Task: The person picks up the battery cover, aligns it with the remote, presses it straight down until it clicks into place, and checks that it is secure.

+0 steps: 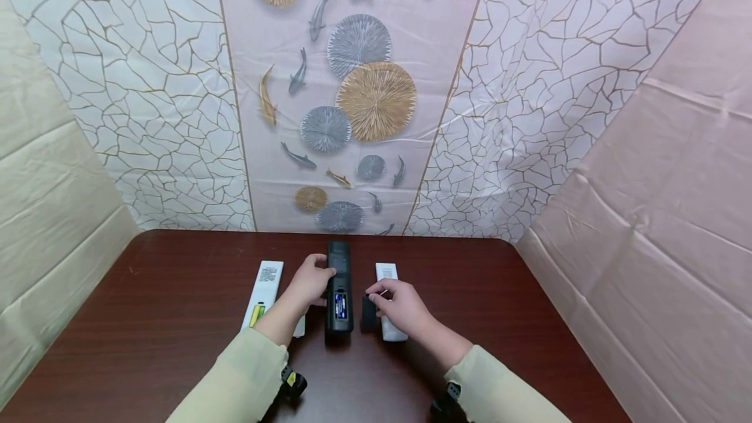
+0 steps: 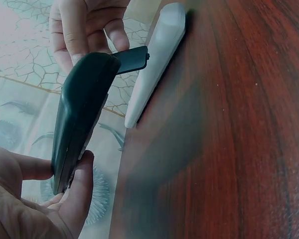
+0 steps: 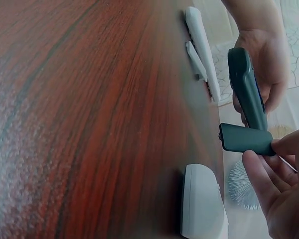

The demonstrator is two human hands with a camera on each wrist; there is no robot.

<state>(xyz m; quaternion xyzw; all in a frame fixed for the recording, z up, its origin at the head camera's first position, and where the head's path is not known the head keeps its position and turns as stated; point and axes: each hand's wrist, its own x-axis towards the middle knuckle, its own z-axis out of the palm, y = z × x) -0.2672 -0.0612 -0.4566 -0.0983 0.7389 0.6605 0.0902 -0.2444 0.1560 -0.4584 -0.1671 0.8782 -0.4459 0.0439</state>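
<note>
My left hand (image 1: 308,282) grips a black remote control (image 1: 339,260) by its sides, lifted above the table. Its back faces up, and the uncovered battery compartment shows blue batteries (image 1: 340,305) inside. To the right, my right hand (image 1: 404,307) pinches a black battery cover (image 3: 246,139) between thumb and fingers. The cover is off the remote, with a small tab on its outer edge in the right wrist view. Beneath the right hand lies a white remote (image 1: 388,271), partly hidden by it.
Left of the left forearm lies another white remote (image 1: 266,282) with yellow-green batteries (image 1: 257,313) showing. A small white piece (image 1: 300,327), partly hidden by the left hand, lies beside it. The brown table (image 1: 176,292) ends at a patterned curtain (image 1: 352,214).
</note>
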